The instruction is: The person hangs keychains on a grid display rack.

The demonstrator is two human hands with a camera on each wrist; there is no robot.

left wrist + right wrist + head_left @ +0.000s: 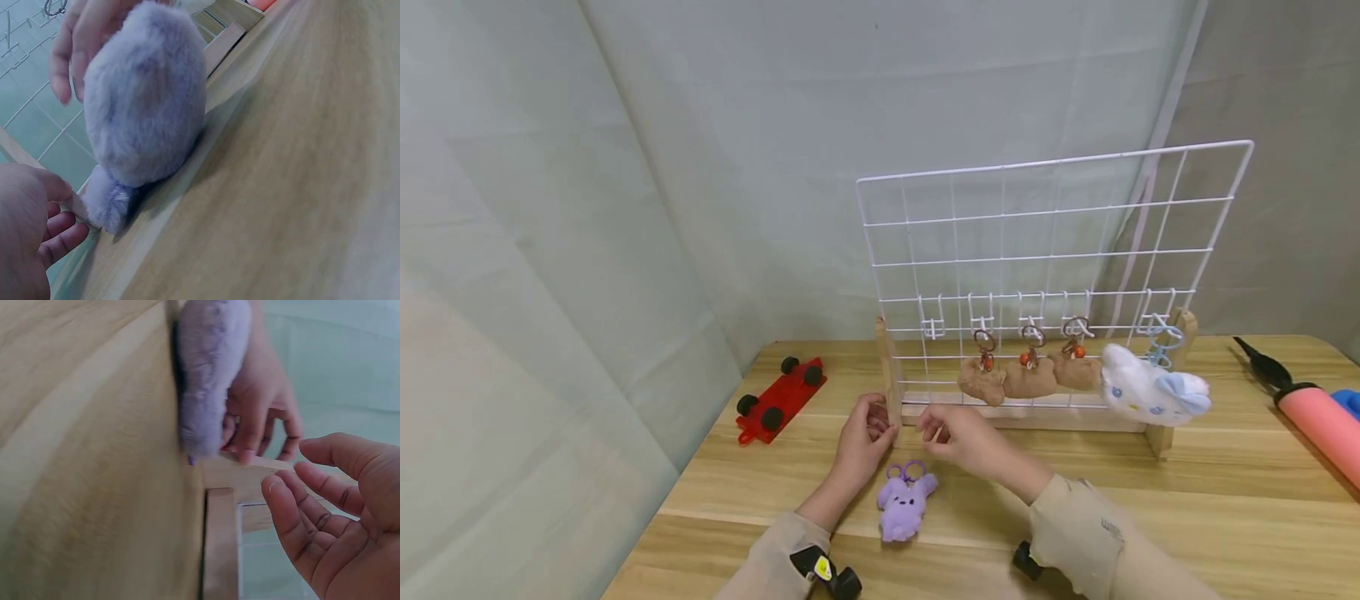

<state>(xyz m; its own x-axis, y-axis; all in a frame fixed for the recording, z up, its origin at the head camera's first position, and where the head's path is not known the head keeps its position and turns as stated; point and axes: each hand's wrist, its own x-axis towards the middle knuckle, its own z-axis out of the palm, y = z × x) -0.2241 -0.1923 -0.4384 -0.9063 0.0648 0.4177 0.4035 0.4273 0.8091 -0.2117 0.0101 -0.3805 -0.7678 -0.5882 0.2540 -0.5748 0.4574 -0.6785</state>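
Observation:
My left hand (863, 433) is at the left wooden foot (889, 375) of a white wire grid rack (1052, 212). In the right wrist view, the thumb and fingertips of that hand meet the foot's outer edge, loosely bent. My right hand (962, 437) hovers in front of the rack's wooden base bar (1037, 417), fingers relaxed and thumb apart, nothing held. Between my forearms a purple plush keychain (902, 507) lies on the table, its rings toward the rack. Its fuzzy body (147, 94) partly blocks the left wrist view.
Brown plush keychains (1028, 377) and a white plush with blue ears (1150, 390) hang from hooks on the grid; the leftmost hook (933, 327) bears nothing. A red toy car chassis (782, 400) lies at left. A pink and black pump (1315, 417) lies at right.

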